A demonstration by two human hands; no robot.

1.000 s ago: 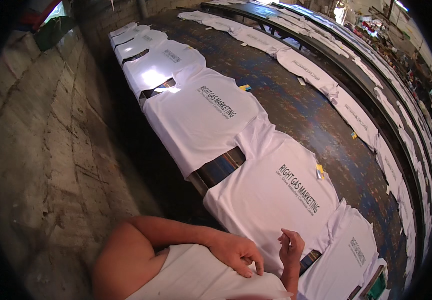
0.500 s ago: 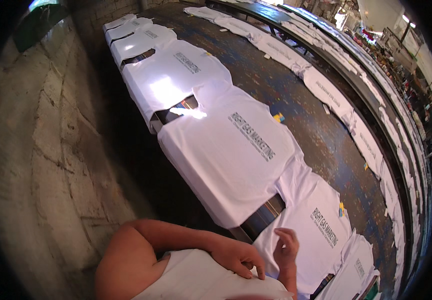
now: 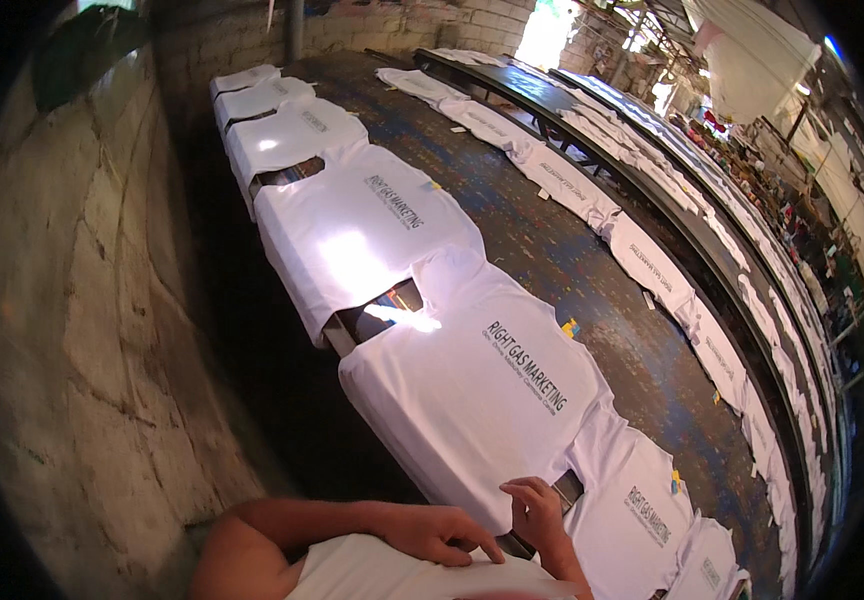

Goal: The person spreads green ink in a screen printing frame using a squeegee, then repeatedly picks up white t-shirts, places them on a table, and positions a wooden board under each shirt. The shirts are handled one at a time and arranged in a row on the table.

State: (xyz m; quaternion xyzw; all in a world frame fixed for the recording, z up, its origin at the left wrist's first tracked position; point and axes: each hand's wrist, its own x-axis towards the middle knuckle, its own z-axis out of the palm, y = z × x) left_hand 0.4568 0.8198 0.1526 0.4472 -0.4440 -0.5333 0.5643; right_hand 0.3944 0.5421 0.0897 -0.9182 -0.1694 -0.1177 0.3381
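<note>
My left hand (image 3: 444,534) hangs low in front of my body, just above my white top (image 3: 382,572). Its fingers are bent and partly spread, with nothing seen in them. Beside it, my right hand (image 3: 537,510) is raised with loosely curved fingers, also holding nothing I can see. Beyond the right hand lies a white T-shirt (image 3: 452,400) with dark print across its chest, spread flat on the long table; whether the fingertips touch its hem, I cannot tell. Another printed white T-shirt (image 3: 627,525) lies to the right of that hand.
More white shirts (image 3: 352,230) run in a row along the near table edge. A second row (image 3: 642,265) follows the far edge of the dark, paint-spattered table (image 3: 522,240). A rough concrete wall (image 3: 82,350) stands at the left. Other shirt-covered tables (image 3: 642,170) lie beyond.
My view has tilted up, so the shirts sit lower in the picture and more of the far wall shows. Both hands stay empty and close together, the right slightly nearer the left.
</note>
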